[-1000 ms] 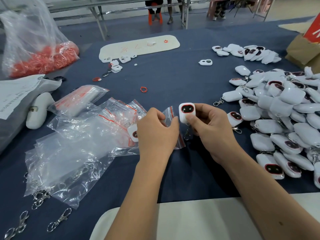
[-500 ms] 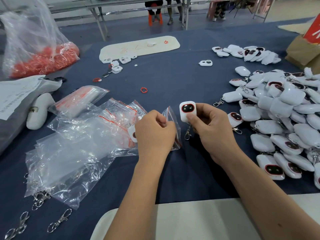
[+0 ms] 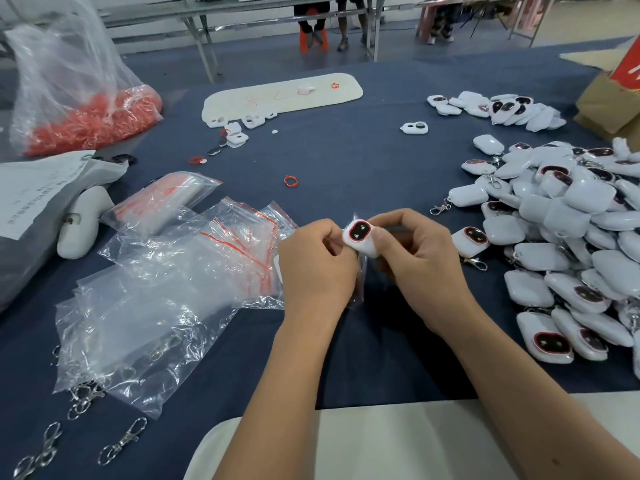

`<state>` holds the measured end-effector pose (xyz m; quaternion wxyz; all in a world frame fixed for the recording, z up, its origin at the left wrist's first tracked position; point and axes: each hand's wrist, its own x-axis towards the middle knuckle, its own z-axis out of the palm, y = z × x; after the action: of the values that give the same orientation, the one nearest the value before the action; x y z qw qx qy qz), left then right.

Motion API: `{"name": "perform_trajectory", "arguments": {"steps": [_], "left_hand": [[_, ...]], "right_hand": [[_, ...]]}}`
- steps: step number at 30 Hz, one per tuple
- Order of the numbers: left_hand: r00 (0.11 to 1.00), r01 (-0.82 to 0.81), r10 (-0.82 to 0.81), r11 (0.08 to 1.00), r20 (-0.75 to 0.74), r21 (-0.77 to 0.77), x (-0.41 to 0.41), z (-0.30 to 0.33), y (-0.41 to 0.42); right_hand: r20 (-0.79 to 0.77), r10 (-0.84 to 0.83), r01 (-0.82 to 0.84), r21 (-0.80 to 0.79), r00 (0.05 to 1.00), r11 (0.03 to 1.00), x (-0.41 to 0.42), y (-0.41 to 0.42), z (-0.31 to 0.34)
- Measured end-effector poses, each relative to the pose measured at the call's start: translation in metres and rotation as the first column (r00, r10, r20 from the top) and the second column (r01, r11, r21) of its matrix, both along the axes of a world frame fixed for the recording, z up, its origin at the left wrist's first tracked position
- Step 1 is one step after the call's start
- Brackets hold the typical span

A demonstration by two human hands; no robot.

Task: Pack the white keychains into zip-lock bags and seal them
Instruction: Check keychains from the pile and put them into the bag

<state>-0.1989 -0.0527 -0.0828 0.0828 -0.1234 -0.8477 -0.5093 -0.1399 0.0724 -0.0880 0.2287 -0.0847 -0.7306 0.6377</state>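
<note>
White plastic keychain [image 3: 360,237] sits pinched in the right hand [image 3: 420,268] at the mouth of a clear zip-lock bag [image 3: 358,285] gripped by the left hand [image 3: 317,271]; unsealed, and the unpacked heap [image 3: 568,237] remains large.

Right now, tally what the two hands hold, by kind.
Keychain: 1, pinched by the right hand
Bag: 1, held by the left hand
Total: 2
</note>
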Motion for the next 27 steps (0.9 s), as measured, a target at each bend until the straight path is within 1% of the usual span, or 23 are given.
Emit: {"name": "perform_trajectory", "arguments": {"steps": [1, 4, 6, 9, 11, 13, 15, 17, 19, 21, 23, 24, 26, 27], "left_hand": [[1.000, -0.002, 0.002, 1.000, -0.018, 0.004, 0.001, 0.001, 0.000], [0.999, -0.022, 0.022, 1.000, -0.049, -0.015, 0.006, 0.002, 0.004], [0.996, -0.058, 0.056, 0.998, -0.062, -0.023, 0.007, 0.003, 0.006], [0.993, -0.096, 0.096, 0.995, -0.067, 0.004, 0.005, 0.004, 0.005], [0.994, -0.085, 0.085, 0.996, -0.067, 0.003, 0.005, 0.005, 0.004], [0.993, -0.059, 0.058, 0.998, -0.102, -0.006, 0.007, 0.007, 0.005], [0.986, -0.041, 0.039, 0.999, -0.160, -0.006, 0.008, 0.007, 0.007], [0.975, -0.035, 0.035, 0.999, -0.221, 0.004, 0.008, 0.007, 0.007], [0.961, -0.035, 0.038, 0.999, -0.274, 0.015, 0.010, 0.009, 0.008], [0.953, -0.043, 0.045, 0.999, -0.299, 0.014, 0.011, 0.011, 0.009], [0.960, -0.063, 0.067, 0.998, -0.272, 0.023, 0.011, 0.011, 0.009], [0.964, -0.085, 0.092, 0.996, -0.248, 0.040, 0.011, 0.011, 0.009], [0.969, -0.148, 0.160, 0.986, -0.187, 0.077, 0.012, 0.011, 0.008], [0.974, -0.171, 0.178, 0.983, -0.138, 0.063, 0.013, 0.012, 0.008]], "right_hand": [[0.015, -0.023, 0.023, 0.036, 1.000, 0.999, -0.001, -0.001, 0.000], [0.034, -0.096, 0.095, 0.038, 0.995, 0.995, -0.002, -0.001, 0.001], [0.041, -0.161, 0.156, 0.095, 0.986, 0.983, -0.001, 0.002, 0.001], [0.053, -0.186, 0.170, 0.224, 0.981, 0.960, 0.000, 0.001, 0.002], [0.046, -0.166, 0.139, 0.354, 0.985, 0.925, 0.001, -0.003, 0.001], [0.013, -0.150, 0.130, 0.429, 0.989, 0.894, 0.001, -0.006, -0.001], [-0.027, -0.158, 0.155, 0.407, 0.987, 0.900, 0.001, -0.006, 0.000], [-0.057, -0.145, 0.156, 0.336, 0.988, 0.929, 0.002, -0.004, 0.001], [-0.062, -0.063, 0.079, 0.287, 0.996, 0.955, 0.003, -0.003, 0.003], [-0.038, 0.045, -0.034, 0.251, 0.998, 0.968, 0.004, -0.002, 0.002], [0.013, 0.120, -0.120, 0.209, 0.993, 0.971, 0.004, -0.002, 0.001], [0.044, 0.132, -0.138, 0.202, 0.990, 0.970, 0.003, -0.002, 0.000], [0.093, 0.089, -0.109, 0.234, 0.992, 0.966, 0.001, -0.004, -0.001], [0.105, 0.050, -0.075, 0.244, 0.993, 0.967, 0.000, -0.005, -0.001]]}}
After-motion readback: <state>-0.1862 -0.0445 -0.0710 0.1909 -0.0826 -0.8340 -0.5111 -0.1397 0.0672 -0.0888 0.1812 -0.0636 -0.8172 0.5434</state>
